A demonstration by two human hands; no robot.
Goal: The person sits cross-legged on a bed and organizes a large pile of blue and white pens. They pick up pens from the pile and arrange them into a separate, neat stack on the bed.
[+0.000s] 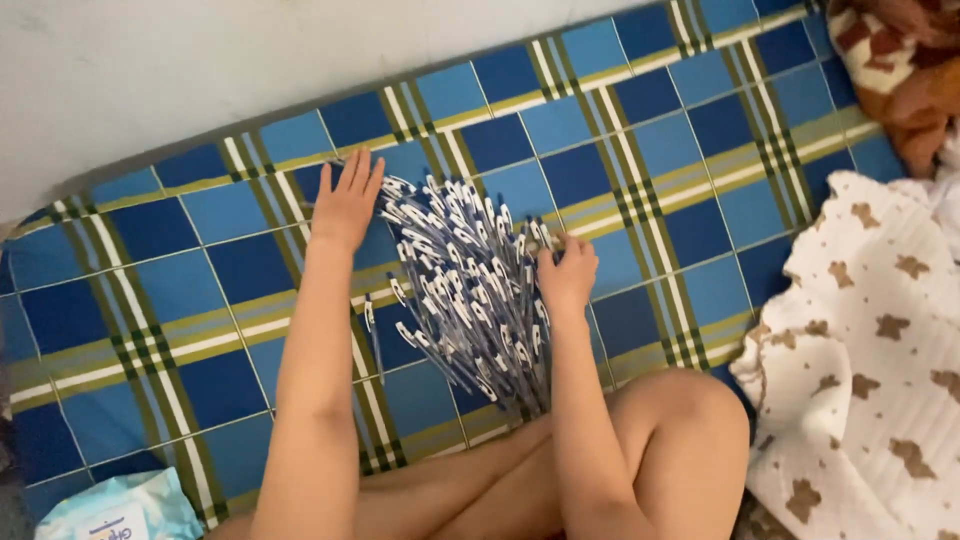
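A large heap of blue ballpoint pens with white clips [465,285] lies on the blue, green and white checked sheet [700,190]. My left hand [347,200] rests flat with fingers together against the heap's left side. My right hand [567,270] is curled at the heap's right edge, fingers closed on a few pens there. One stray pen [373,335] lies apart just left of the heap, beside my left forearm.
A white cloth with brown bear shapes [870,370] lies at the right. An orange and brown patterned blanket [910,70] sits in the top right corner. A pale blue wipes pack [125,505] is at the bottom left. A white wall [250,60] runs behind the mattress.
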